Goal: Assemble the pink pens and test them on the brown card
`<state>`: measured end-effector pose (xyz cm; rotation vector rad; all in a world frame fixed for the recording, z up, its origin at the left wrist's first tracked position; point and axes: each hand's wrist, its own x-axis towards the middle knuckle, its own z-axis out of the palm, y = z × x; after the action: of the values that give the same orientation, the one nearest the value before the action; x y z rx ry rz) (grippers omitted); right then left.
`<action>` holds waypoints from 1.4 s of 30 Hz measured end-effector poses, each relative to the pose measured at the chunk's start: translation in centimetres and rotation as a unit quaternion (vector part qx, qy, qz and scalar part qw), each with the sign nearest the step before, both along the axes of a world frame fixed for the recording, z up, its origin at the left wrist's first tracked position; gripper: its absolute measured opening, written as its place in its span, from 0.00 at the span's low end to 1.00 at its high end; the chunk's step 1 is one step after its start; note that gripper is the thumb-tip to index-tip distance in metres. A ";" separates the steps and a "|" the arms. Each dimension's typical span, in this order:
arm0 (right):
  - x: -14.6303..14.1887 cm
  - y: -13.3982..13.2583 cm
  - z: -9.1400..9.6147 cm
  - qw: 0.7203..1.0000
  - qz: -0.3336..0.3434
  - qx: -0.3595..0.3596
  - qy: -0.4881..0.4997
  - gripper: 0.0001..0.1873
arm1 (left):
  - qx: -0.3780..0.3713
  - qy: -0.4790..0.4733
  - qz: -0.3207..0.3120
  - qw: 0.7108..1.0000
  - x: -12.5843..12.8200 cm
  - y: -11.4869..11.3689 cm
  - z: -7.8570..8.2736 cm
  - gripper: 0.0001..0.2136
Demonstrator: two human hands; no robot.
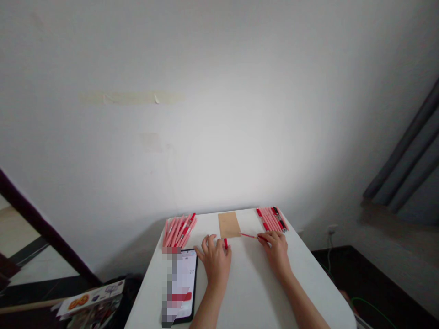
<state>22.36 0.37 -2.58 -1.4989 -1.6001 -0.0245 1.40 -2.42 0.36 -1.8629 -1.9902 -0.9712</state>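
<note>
My left hand (216, 258) is over the middle of the white table (254, 292). Its thumb and forefinger close on a short red pen part (226, 243), perhaps a cap; the other fingers are apart. To the right, my right hand (276, 251) pinches a thin red pen refill (247, 235), which points left towards a tan sheet (229, 224). Whatever else the right fingers cover is hidden. Pink and red pens lie in a loose pile (180, 230) at the far left, and a neater row of pens (272, 219), some black, lies at the far right.
A phone (192, 283) with a lit screen lies left of my left hand. Behind the table rises a white wall (219, 114). A box (92, 299) stands low on the left, and a grey curtain (408, 164) hangs at the right.
</note>
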 end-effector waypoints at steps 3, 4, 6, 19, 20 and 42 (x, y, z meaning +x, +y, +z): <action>0.0 0.0 0.0 1.000 0.005 0.000 -0.007 0.21 | -0.002 -0.017 -0.017 1.000 0.0 -0.1 0.3 0.06; -0.1 0.0 0.0 1.000 0.005 0.002 -0.011 0.20 | 0.000 -0.025 -0.023 0.999 0.1 -0.1 0.4 0.06; -0.1 0.0 0.0 1.000 0.007 0.005 -0.019 0.18 | 0.005 -0.037 -0.038 0.999 0.1 0.0 0.6 0.06; -0.3 0.0 0.1 0.996 0.081 -0.015 -0.025 0.12 | -0.022 -0.091 -0.113 0.989 -0.1 0.1 0.5 0.07; -0.3 -0.1 0.1 0.996 0.082 -0.013 -0.026 0.12 | -0.022 -0.092 -0.114 0.989 -0.1 0.0 0.6 0.06; 0.1 0.6 -0.8 0.998 -0.006 0.049 0.030 0.22 | 0.012 -0.073 -0.013 0.997 -0.4 0.0 0.8 0.11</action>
<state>22.50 1.02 -3.35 -1.4209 -1.5193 -0.0642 1.01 -2.44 1.11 -1.8585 -2.0292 -1.1661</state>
